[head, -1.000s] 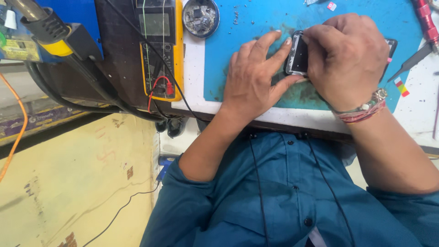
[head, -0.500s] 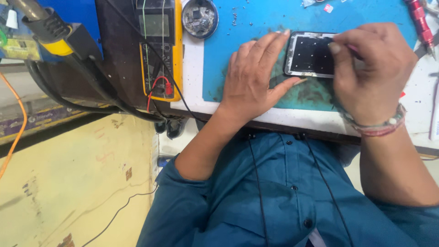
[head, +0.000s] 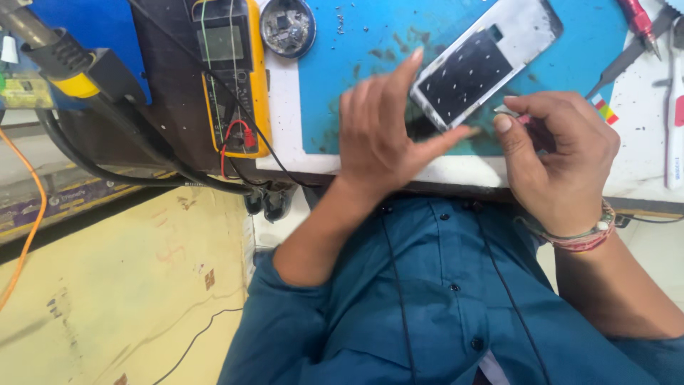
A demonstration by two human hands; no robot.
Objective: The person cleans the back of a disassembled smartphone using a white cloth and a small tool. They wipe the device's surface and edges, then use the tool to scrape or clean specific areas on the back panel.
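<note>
Table (head: 456, 171): white top, front edge running just below both hands. Blue mat (head: 356, 57) covers most of it, soiled with dark specks and smears; bare mat lies open above the left hand. Yellow floor (head: 107, 285) shows at lower left, crossed by a thin black cable. Meter (head: 231, 71), yellow-cased, stands left of the mat with wired leads. Phone (head: 477, 68), opened and tilted, lies on the mat. Left hand (head: 381, 132), grip spread, fingertips touching the phone's lower-left edge. Right hand (head: 563, 153), grip pinching a small tool (head: 507, 110) near the phone's lower corner. Round dish (head: 286, 27) at mat's upper-left corner. Red-handled tool (head: 638, 18) and tweezers (head: 627, 57) lie at right.
</note>
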